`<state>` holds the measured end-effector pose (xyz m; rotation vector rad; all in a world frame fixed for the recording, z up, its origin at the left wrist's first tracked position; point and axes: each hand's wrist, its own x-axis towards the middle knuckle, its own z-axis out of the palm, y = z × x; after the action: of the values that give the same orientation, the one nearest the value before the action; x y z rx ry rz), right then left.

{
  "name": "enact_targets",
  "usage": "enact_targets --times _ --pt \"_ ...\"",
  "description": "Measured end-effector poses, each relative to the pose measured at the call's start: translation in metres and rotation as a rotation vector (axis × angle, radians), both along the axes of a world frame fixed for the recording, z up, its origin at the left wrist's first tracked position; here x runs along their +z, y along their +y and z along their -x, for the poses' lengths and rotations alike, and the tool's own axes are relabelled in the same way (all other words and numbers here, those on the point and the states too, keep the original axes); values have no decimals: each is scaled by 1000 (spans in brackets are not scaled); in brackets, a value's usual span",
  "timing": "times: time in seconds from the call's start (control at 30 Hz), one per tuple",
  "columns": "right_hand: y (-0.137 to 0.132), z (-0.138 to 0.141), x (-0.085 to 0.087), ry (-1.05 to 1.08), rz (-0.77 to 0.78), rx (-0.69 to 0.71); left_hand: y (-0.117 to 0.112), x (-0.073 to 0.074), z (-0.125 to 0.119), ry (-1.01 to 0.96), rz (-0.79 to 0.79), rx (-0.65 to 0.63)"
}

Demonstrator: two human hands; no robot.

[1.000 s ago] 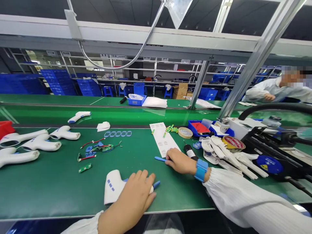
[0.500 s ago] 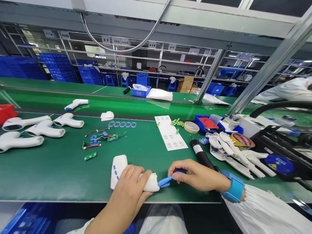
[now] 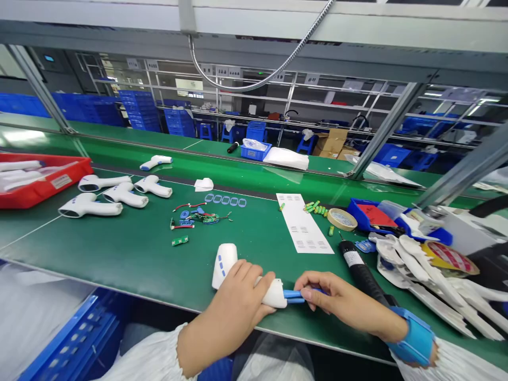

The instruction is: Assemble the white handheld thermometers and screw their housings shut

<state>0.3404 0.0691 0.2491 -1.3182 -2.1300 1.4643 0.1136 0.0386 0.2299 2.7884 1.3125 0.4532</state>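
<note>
My R fingertips (image 3: 308,292) were pinched together on a blue plastic strip (image 3: 293,296), which stuck out from the narrow end of a white IR thermometer (image 3: 224,264); can't tell from my view how far in it went. My L fingers (image 3: 248,275) were curled tight over the thermometer's body, so that hand was clamped on it, thumb hidden. The R hand (image 3: 341,302) was just beside the L hand (image 3: 232,301), both working over the near edge of the green mat (image 3: 119,248), w/ the thermometer held low on the mat and its white head up at an angle. Blue wrist strap (image 3: 410,336) on R wrist. Near R forearm lay a black electric screwdriver (image 3: 359,272), then a heap of white shells (image 3: 413,259). Further out: printed sheet (image 3: 304,225), green batteries (image 3: 315,207), tape roll (image 3: 341,219), small PCB w/ red wires (image 3: 202,217), blue rings (image 3: 225,200), 4 more thermometers (image 3: 89,205) and a red tray (image 3: 75,169).
</note>
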Motion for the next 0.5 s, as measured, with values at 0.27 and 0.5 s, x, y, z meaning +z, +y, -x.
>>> enact_targets --times 0.27,0.5 --pt "6 -4 -4 -193 -125 78 10 5 -13 254 -41 -12" --pt "22 -27 2 -336 -363 -121 4 30 -40 476 29 19"
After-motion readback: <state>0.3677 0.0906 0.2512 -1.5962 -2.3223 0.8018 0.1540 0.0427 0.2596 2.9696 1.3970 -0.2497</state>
